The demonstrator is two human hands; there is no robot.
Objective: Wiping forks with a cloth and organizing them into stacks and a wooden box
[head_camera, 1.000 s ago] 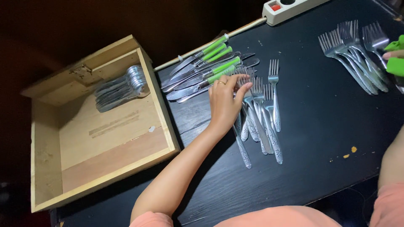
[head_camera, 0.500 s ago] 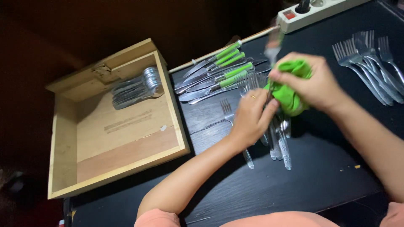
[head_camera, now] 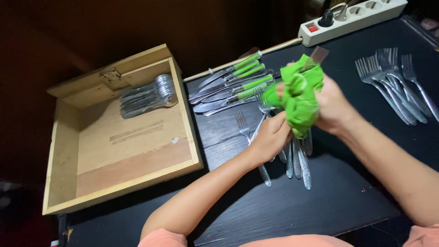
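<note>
Desk point(head_camera: 283, 210): black, dark wood grain; carries all loose cutlery.

Left hand point(head_camera: 270, 137): near centre, clenched on the lower end of a fork whose handle is hidden in the fist. Judgement: a firm, unmoving hold low on the handle lets the cloth travel the full length.

Cloth point(head_camera: 297, 98): bright green, bunched, at 1 o'clock of the left hand and touching it; wrapped round the fork's shaft.

Right hand point(head_camera: 331, 107): at 3 o'clock of the cloth, grasping it from the far side. Judgement: squeeze and draw toward the tines, twisting slightly, so both faces get rubbed.

Fork point(head_camera: 317, 55): only the tines show, blurred, poking out of the cloth at 12 o'clock, raised off the desk.

Loose forks point(head_camera: 297, 158): silver, under both hands, handles pointing to 6 o'clock; one more lies apart at 9 o'clock of them.

Box point(head_camera: 116, 185): pale wood, open-topped, at 9 o'clock of the hands; spoons point(head_camera: 146, 97) stacked in its far corner.

Knives point(head_camera: 233, 80): green handles, fanned at 11 o'clock of the cloth.

Second fork pile point(head_camera: 393, 84): at 3 o'clock, well apart.

Power strip point(head_camera: 352, 17): white, far edge, 1 o'clock.
</note>
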